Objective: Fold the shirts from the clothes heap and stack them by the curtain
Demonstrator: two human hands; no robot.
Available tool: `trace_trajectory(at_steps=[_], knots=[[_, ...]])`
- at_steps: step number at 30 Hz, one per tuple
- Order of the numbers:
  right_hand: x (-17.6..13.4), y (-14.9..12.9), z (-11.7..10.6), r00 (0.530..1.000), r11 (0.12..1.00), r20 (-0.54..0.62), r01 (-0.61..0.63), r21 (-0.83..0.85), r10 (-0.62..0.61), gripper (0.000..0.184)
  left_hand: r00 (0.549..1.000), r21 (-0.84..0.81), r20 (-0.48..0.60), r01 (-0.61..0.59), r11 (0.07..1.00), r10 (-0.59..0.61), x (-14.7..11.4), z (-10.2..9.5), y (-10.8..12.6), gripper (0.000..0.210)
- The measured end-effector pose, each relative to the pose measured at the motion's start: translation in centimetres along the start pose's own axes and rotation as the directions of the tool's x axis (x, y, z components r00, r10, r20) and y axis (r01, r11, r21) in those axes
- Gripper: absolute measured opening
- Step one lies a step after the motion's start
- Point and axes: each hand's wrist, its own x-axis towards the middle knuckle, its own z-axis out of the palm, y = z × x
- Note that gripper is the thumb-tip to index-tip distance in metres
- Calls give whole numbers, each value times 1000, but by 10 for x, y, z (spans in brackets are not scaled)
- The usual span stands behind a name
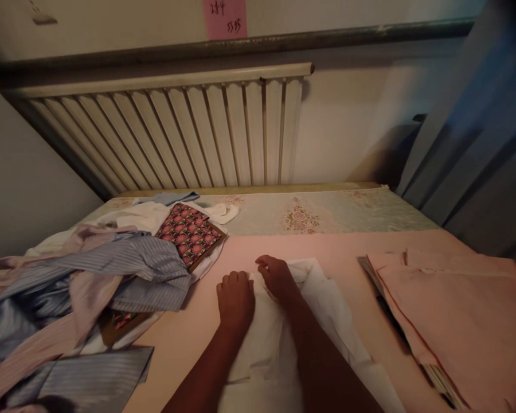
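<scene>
A white cloth garment (266, 355) lies rumpled on the pink sheet (189, 338) in front of me, reaching down past the bottom edge of the view. My left hand (236, 295) is closed at its upper left edge, knuckles up, and the garment's edge runs under the fingers. Just to the right, my right hand (279, 278) is bent at the wrist with curled fingers gripping the same garment near its top. Both thumbs come close together there. What kind of garment it is, the folds do not show.
A heap of striped shirts (150, 267) and a dark floral-print cloth (189, 229) lie at left. At right sits a stack of folded pink fabric (451, 321). Behind the floral tablecloth (258, 212) stand a radiator (206, 132) and wall; a blue curtain (468, 132) hangs right.
</scene>
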Motion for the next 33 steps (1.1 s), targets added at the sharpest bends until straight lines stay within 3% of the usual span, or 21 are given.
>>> trace_trajectory(at_steps=[3, 10, 17, 20, 24, 27, 33], knots=[[3, 3, -1, 998, 1000, -57, -14, 23, 15, 23, 997, 2, -75, -15, 1000, 15, -5, 6, 1, 22], [2, -6, -13, 963, 976, -244, -64, 210, 116, 26, 998, -15, -66, 8, 1000, -9, -6, 5, 2, 24], [4, -67, -72, 963, 960, -232, -69, 273, 136, 26, 997, -40, -71, 12, 999, -15, -9, 0, 4, 26], [-9, -75, -103, 962, 962, -226, -97, 256, 157, 25, 998, -101, -18, 56, 993, -58, -10, -9, 5, 27], [-43, -42, -136, 961, 966, -167, -192, 175, 222, 25, 983, -162, 42, 185, 969, -181, -4, -24, 9, 31], [-67, -4, -155, 942, 949, -139, -289, 125, 305, 25, 943, -214, 74, 334, 918, -326, 3, -32, 20, 36], [-78, 41, -169, 914, 929, -171, -357, 93, 368, 21, 898, -340, 98, 435, 834, -429, 8, -32, 47, 41]])
